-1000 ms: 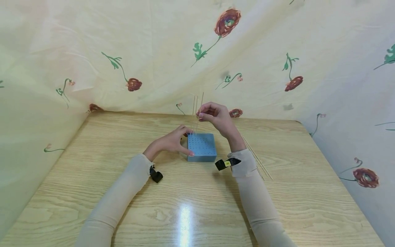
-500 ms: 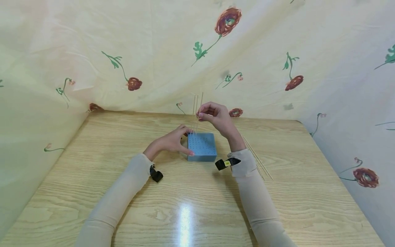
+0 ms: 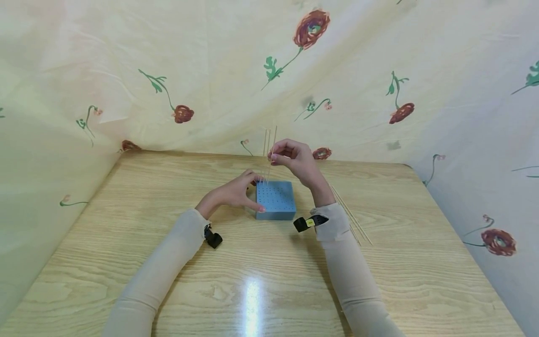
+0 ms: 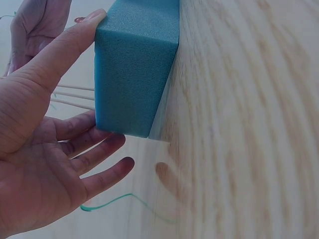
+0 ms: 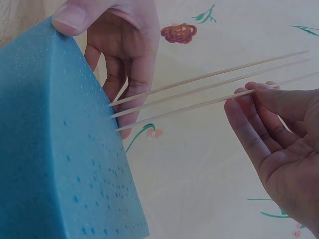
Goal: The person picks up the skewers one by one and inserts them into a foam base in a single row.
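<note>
A blue foam block [image 3: 275,199] with rows of small holes in its top sits on the table. My left hand [image 3: 233,192] holds it by its left side, thumb on the near edge and fingers at the far edge. Two thin wooden skewers [image 5: 209,82] stand in the block's far left corner. Beside them, my right hand [image 3: 296,161] pinches a third skewer [image 5: 199,105] between thumb and fingertips, partway up its length. That skewer's lower end meets the block's top at the far row; how deep it sits I cannot tell. It leans slightly to the right.
Several loose skewers [image 3: 353,217] lie on the wooden table [image 3: 236,281], partly under the right forearm. A flowered cloth [image 3: 231,70] hangs behind the table and along its sides. Each wrist wears a small black camera [image 3: 214,239].
The pinched skewer stands very slightly more upright than a second ago. Both hands and the foam block have stayed in place.
</note>
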The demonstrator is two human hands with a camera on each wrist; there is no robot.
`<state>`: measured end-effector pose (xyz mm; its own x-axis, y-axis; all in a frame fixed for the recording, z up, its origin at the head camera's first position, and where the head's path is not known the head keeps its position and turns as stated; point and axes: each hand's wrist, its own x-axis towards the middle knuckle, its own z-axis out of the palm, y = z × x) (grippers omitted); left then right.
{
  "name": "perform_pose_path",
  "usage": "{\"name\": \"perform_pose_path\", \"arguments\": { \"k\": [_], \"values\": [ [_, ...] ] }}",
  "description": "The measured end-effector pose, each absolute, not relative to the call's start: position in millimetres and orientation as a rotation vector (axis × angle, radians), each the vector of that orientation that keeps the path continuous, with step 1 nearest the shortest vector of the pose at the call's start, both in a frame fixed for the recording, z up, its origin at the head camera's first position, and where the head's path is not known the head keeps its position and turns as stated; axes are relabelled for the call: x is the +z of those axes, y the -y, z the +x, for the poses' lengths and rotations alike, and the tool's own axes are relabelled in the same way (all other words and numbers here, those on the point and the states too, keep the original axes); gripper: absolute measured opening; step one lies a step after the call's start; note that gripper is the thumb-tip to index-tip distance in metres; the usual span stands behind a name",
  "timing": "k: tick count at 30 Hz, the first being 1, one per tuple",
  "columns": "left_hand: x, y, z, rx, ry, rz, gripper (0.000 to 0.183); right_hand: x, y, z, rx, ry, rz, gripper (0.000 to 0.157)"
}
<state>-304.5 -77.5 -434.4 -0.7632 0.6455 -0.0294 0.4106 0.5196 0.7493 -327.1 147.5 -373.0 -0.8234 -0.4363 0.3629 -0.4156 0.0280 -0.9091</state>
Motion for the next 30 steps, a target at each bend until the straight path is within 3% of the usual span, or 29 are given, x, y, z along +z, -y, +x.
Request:
{"name": "perform_pose_path", "arguments": {
  "k": [30],
  "values": [
    [-432.4, 78.0, -304.0, 1.098, -2.444, 0.885, 0.083, -373.8, -145.4, -328.3, -1.922, -2.299, -0.912, 0.009]
  ]
}}
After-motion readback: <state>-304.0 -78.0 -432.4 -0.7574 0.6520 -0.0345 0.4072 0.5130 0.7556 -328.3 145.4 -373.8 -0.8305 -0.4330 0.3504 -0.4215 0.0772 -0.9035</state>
